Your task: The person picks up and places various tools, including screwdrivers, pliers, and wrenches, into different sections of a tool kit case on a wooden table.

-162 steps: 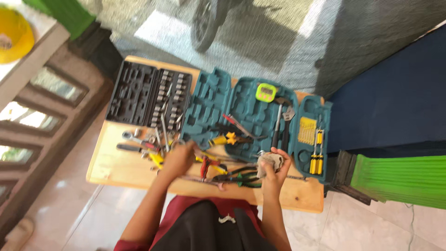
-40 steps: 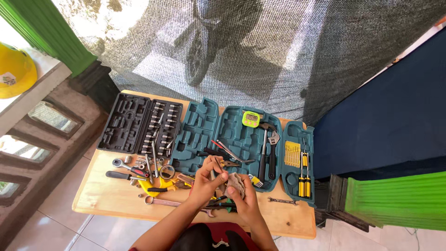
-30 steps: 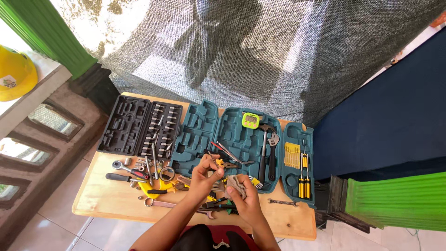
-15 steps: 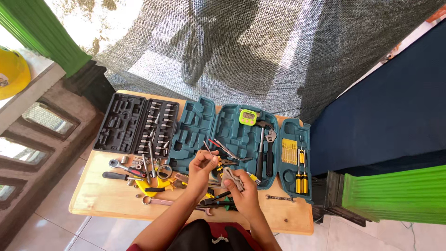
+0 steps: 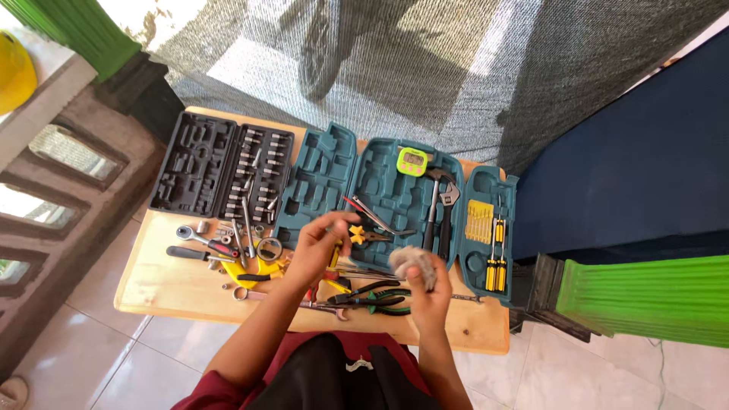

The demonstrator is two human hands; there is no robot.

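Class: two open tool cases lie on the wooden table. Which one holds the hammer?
The teal plastic case on the right holds the hammer; the black socket case on the left holds only small metal sockets and bits.

A crumpled grey rag (image 5: 411, 262) sits bunched in the right hand (image 5: 425, 288), held above the front edge of the teal tool case (image 5: 395, 193) and just over the green-handled pliers (image 5: 380, 300) lying on the wooden worktop (image 5: 175, 285). The left hand (image 5: 319, 250) pinches a small tool with a yellow grip (image 5: 355, 233) at its fingertips, its dark metal end pointing right toward the rag; what kind of tool it is cannot be told
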